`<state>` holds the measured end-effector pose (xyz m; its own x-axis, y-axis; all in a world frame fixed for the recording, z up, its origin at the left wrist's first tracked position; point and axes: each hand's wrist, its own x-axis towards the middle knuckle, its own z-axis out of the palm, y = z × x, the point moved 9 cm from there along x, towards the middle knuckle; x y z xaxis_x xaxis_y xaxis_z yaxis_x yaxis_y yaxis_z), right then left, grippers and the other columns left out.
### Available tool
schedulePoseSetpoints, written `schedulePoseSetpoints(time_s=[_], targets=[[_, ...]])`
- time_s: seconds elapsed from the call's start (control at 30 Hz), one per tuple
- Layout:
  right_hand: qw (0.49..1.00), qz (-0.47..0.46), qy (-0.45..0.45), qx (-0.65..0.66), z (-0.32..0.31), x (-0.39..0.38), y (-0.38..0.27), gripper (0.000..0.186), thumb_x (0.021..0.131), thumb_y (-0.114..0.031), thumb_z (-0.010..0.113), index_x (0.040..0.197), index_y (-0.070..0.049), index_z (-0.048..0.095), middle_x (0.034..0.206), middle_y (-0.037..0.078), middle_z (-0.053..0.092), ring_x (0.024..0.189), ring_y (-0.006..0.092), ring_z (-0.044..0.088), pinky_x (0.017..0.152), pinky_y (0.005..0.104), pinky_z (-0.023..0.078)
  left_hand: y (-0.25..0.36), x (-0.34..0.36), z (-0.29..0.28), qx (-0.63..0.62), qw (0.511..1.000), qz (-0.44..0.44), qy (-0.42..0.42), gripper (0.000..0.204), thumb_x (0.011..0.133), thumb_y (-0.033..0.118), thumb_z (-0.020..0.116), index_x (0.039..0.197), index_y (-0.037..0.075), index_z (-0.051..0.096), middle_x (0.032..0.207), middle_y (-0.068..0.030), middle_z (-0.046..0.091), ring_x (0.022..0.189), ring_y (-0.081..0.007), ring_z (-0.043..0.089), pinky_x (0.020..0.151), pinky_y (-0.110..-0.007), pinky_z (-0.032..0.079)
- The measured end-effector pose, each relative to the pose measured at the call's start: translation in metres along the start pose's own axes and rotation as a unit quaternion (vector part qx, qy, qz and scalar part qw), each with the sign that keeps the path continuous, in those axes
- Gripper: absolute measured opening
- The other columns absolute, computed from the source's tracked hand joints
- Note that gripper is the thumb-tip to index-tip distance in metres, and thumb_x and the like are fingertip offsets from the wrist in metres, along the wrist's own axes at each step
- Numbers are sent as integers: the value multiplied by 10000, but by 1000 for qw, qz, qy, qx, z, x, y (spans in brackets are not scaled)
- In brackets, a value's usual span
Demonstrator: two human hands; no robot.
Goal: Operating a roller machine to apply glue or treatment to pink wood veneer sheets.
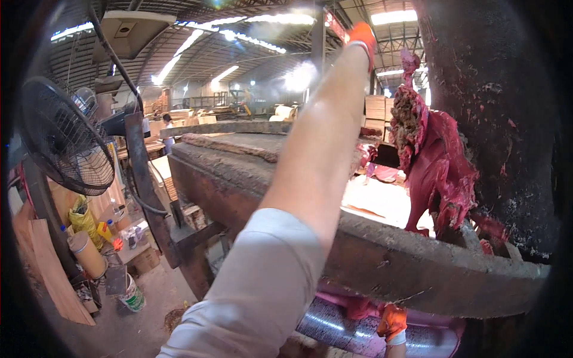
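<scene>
My left arm in a grey sleeve reaches up across the middle; my orange-gloved left hand [362,40] is high beside a red strip [336,27], its fingers mostly hidden. Low down, my orange-gloved right hand [391,322] has curled fingers beside pink-coated material [358,307] at a steel roller [328,328]; what it holds, if anything, is unclear. Between my hands is a heavy, rusty metal beam [418,274]. Above it, thick magenta paste [441,173] hangs in lumps beside a dark, spattered metal upright [489,107].
A black fan [65,137] is mounted at the left on a metal post [143,179]. Below stand buckets [132,295], a yellow sack [80,218] and a leaning plank [57,268]. A person [168,131] is in the distance among wood stacks [375,113].
</scene>
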<state>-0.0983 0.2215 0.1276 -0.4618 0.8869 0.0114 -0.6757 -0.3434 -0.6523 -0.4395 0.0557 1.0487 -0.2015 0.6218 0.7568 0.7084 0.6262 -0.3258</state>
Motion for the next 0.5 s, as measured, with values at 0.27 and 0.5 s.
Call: schedulePoseSetpoints(time_s=[0.27, 0.5], targets=[[962, 121, -70, -236, 178, -149, -45, 342, 942, -161, 652, 1259, -89, 545, 781, -21, 549, 575, 111, 526, 492, 277, 450, -148, -240, -153, -597, 770, 121, 190, 440, 867, 328, 657, 1139, -14, 613, 1127, -197, 647, 1113, -305, 602, 997, -417, 435], [924, 236, -43, -299, 77, -163, -45, 304, 965, -228, 641, 1217, -89, 543, 854, -1, 553, 661, 143, 569, 546, 302, 497, -47, -611, -18, -675, 631, -308, 225, 568, 1026, 348, 475, 1464, -7, 410, 1419, -174, 521, 1291, -273, 529, 1128, -430, 379]])
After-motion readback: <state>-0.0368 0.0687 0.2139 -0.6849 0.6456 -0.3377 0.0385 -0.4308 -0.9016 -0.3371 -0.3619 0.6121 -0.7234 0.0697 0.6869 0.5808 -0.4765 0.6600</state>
